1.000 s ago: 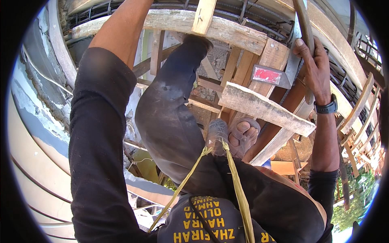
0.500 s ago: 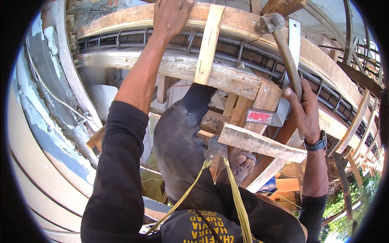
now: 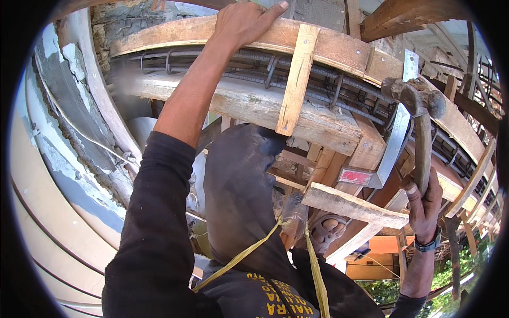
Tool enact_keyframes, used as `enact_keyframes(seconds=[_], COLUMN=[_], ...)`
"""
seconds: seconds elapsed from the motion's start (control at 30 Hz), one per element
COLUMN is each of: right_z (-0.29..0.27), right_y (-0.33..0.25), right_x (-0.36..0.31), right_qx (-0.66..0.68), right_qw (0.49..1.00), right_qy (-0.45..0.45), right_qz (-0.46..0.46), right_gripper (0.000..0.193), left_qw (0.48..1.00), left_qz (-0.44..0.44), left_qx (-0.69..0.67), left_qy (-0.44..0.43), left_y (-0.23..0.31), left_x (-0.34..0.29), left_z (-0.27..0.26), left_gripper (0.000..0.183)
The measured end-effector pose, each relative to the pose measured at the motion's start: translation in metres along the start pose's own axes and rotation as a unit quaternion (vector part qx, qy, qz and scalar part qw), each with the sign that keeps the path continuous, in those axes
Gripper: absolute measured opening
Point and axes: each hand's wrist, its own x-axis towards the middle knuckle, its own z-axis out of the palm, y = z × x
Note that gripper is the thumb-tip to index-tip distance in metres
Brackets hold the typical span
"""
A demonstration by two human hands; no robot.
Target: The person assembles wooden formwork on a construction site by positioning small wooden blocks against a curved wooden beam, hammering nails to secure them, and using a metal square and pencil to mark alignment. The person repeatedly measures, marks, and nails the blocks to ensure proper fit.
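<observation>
At the top, my left hand lies over the far wooden board, thumb stretched to the right. Its fingers hook over the far edge and are partly hidden. My right hand is closed round the lower handle of a hammer, held upright with its head uppermost. Beside the hammer stands a metal carpenter's square, propped across the boards with its red-labelled stock lowest. A short wooden crosspiece bridges the far board and the near beam. Between these two runs a steel rebar cage.
A loose-looking timber piece juts out near my sandalled foot. My bent knee touches or nearly touches the beam. Peeling plaster and curved cream panels line the left. More timber slats cross the cage at right.
The hammer and my right hand have moved right and somewhat lower. My left hand stays on the board, its thumb now spread further out. The view has shifted slightly, so the boards sit lower and further right.
</observation>
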Motion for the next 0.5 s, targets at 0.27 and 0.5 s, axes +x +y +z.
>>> enact_keyframes(seconds=[0.27,0.5], right_z=[0.015,0.046], right_y=[-0.017,-0.025], right_x=[-0.01,-0.019], right_qx=[-0.005,0.007], right_qw=[1.0,1.0], right_qy=[0.022,0.018], right_qz=[0.0,-0.024], right_gripper=[0.036,0.039], left_qw=[0.995,0.995], left_qz=[-0.005,-0.012], left_qx=[-0.051,-0.053], left_qy=[0.089,0.084], left_y=[0.005,0.001], left_x=[-0.007,-0.011], left_z=[0.0,-0.001], left_gripper=[0.082,0.083])
